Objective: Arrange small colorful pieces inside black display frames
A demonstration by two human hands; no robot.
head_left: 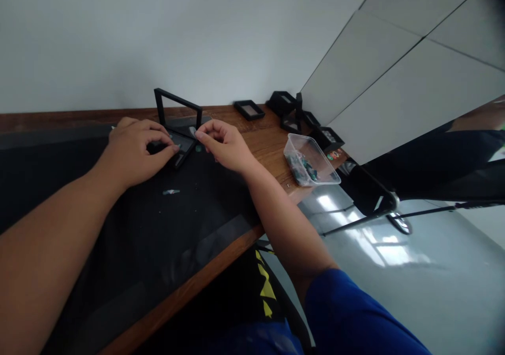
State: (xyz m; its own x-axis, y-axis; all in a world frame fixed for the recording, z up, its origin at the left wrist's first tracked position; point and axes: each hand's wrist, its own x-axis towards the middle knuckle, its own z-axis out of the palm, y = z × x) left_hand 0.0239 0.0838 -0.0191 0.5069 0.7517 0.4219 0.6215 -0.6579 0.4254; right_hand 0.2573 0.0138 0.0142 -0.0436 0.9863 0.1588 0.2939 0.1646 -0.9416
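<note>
On black mat (130,239), both hands (136,150) (223,144) pinch an open frame case (179,129).

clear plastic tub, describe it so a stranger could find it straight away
Look along the wooden table to its right-hand end. The clear plastic tub sits there, right of the right hand. Unlike the black frames behind it, it is see-through, with small greenish pieces inside.

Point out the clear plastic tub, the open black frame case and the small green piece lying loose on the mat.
clear plastic tub (315,158), head view, on its near side wall.
open black frame case (178,100), head view, on the raised lid's top bar.
small green piece (171,192), head view, on its middle.
</note>
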